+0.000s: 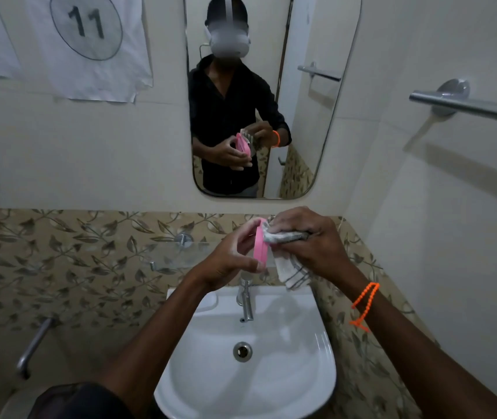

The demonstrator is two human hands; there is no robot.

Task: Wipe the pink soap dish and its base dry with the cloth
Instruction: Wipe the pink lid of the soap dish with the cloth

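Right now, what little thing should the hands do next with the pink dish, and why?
Probably rub the cloth down along the pink soap dish. The left hand holds the dish on its edge above the sink, and the right hand presses the bunched cloth only against its upper part, so the lower part looks unwiped. Whether it is still wet cannot be seen.

Both forearms raised; left hand (231, 257) and right hand (310, 237) each curled in a grip.
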